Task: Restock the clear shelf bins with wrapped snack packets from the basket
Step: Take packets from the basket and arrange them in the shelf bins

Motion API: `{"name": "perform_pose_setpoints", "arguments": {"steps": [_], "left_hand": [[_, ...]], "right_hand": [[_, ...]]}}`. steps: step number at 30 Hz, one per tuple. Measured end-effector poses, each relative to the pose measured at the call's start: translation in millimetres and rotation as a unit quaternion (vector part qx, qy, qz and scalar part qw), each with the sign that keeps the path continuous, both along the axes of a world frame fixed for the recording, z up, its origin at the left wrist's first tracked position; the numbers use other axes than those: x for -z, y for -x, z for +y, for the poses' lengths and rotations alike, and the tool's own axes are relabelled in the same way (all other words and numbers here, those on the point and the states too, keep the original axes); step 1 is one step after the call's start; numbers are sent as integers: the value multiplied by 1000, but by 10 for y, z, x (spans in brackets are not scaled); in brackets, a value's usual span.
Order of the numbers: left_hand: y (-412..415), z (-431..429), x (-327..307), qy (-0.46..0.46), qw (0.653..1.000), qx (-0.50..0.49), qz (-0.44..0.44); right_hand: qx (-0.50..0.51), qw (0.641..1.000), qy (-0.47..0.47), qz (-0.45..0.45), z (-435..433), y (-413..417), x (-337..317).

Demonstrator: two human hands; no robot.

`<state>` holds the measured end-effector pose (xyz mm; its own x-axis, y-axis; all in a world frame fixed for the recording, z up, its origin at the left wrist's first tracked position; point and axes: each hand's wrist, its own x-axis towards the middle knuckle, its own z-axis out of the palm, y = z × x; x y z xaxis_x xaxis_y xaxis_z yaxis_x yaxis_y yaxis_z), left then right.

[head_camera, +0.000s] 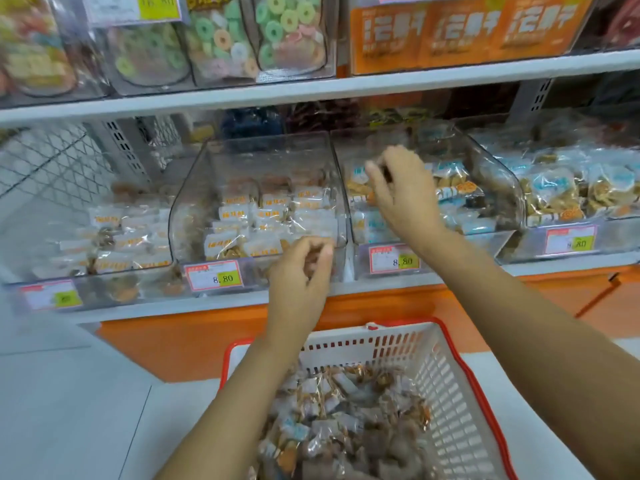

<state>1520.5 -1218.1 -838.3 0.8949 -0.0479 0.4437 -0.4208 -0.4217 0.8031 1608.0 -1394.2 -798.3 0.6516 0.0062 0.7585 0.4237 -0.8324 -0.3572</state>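
A white basket with a red rim (460,386) sits low in front of me, holding several wrapped snack packets (346,410). My left hand (301,271) hovers at the front lip of the middle clear bin (194,188), which holds orange-labelled packets (266,216). Its fingers are loosely curled and I see nothing in them. My right hand (401,192) is raised over the neighbouring clear bin (498,174) of blue-labelled packets (450,171). Thumb and forefinger are drawn together; a dark sliver shows between them, too blurred to name.
More clear bins stand to the left (104,230) and right (571,199) on the same shelf, with price tags (214,277) along their fronts. The upper shelf edge (311,90) hangs above the bins, carrying candy bags. An orange base panel (173,341) runs below.
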Motion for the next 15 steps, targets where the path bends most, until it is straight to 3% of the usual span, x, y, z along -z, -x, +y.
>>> {"name": "perform_pose_setpoints", "arguments": {"steps": [4, 6, 8, 11, 13, 15], "left_hand": [[272, 508, 630, -122, 988, -5, 93], [364, 781, 1000, -233, 961, 2, 148], [452, 1017, 1301, -314, 925, 25, 212], [645, 1280, 1657, -420, 852, 47, 310], [754, 1379, 1807, -454, 825, 51, 334], [822, 1386, 1870, -463, 819, 60, 334]], "right_hand": [[-138, 983, 117, 31, 316, 849, 528], [-188, 956, 174, 147, 472, 1043, 950], [-194, 875, 245, 370, 633, 1171, 1399], [-193, 688, 275, 643, 770, 1426, 2063], [-200, 600, 312, 709, 795, 1650, 2410], [-178, 581, 336, 719, 791, 1854, 2645]]}}
